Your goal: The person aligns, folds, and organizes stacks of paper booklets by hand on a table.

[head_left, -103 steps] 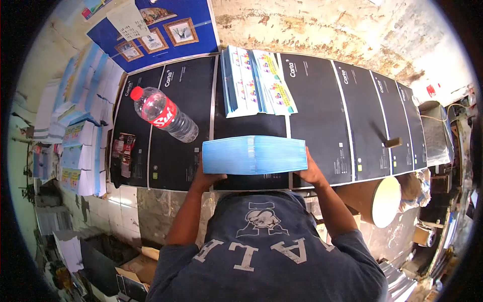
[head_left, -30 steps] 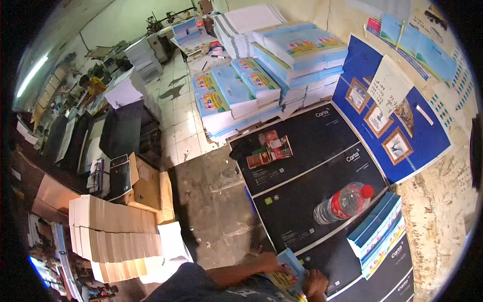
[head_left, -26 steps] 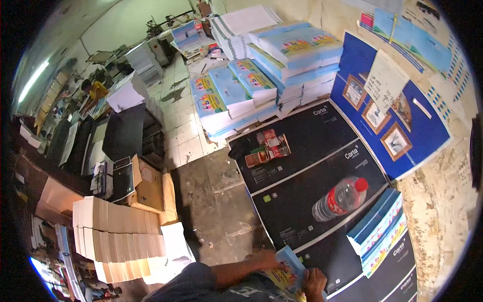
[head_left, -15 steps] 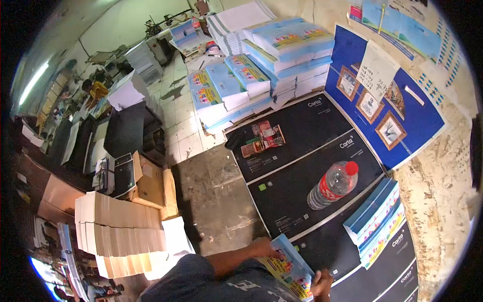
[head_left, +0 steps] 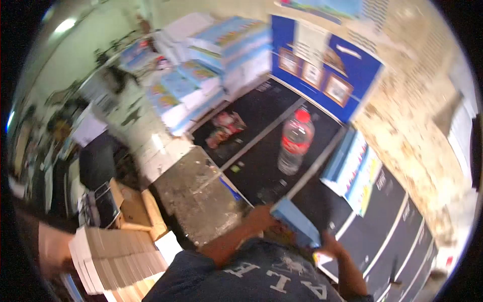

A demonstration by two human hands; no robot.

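Observation:
A small stack of blue booklets (head_left: 297, 222) is held between both my hands in front of my chest, tilted so a blue side faces up. My left hand (head_left: 261, 217) is closed on its left end, and my right hand (head_left: 330, 245) grips its right end; the fingers are partly hidden and blurred. Just beyond, to the right, more booklets (head_left: 352, 171) with blue and yellow covers lie in overlapping piles on the black Carta boxes (head_left: 261, 163). A clear plastic bottle (head_left: 296, 143) with a red cap and label stands on the boxes ahead.
Tall booklet piles (head_left: 231, 55) stand at the back, beside a blue board (head_left: 327, 65) against the wall. A small reddish packet (head_left: 225, 128) lies on the boxes. Left are stacked paper blocks (head_left: 118, 256) and an open cardboard box (head_left: 133, 206). A blue pen-like object (head_left: 230, 189) lies near the boxes' edge.
The booklets have turned from showing their colourful cover to showing a blue side, still between both hands. My view has swung to the right and is blurred.

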